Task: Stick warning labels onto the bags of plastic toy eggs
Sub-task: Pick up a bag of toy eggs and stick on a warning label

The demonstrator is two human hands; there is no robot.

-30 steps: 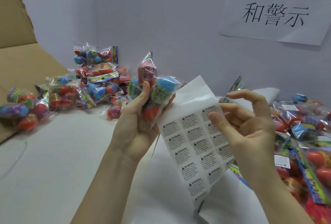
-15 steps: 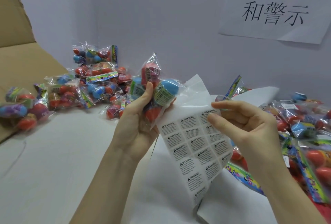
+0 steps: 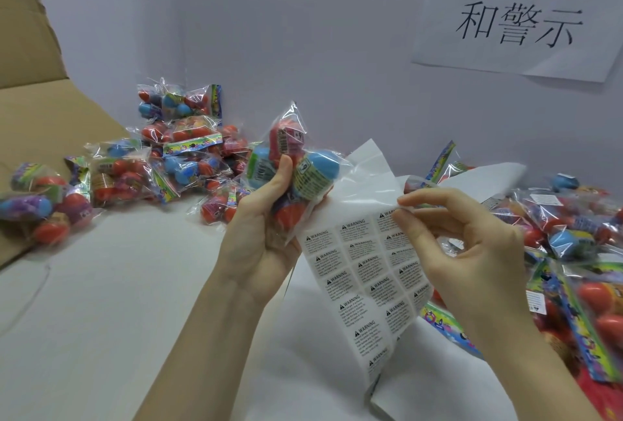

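Observation:
My left hand (image 3: 261, 232) holds up a clear bag of plastic toy eggs (image 3: 296, 164), blue, red and pink, and pinches the top left of a white sheet of warning labels (image 3: 364, 272) against it. The sheet hangs down between my hands, printed side facing me. My right hand (image 3: 462, 245) is at the sheet's top right corner, thumb and forefinger pinched on a label (image 3: 392, 216) at its edge. Whether the label has lifted off the sheet is unclear.
A pile of egg bags (image 3: 175, 157) lies at the back left, beside a brown cardboard box flap (image 3: 30, 90). More bags (image 3: 573, 245) are heaped at the right. A white table surface (image 3: 101, 319) lies below. A paper sign (image 3: 519, 16) hangs on the wall.
My right hand has gone from open fingers in front of the sheet to a pinch at its top right corner. The bag and sheet in my left hand rose slightly.

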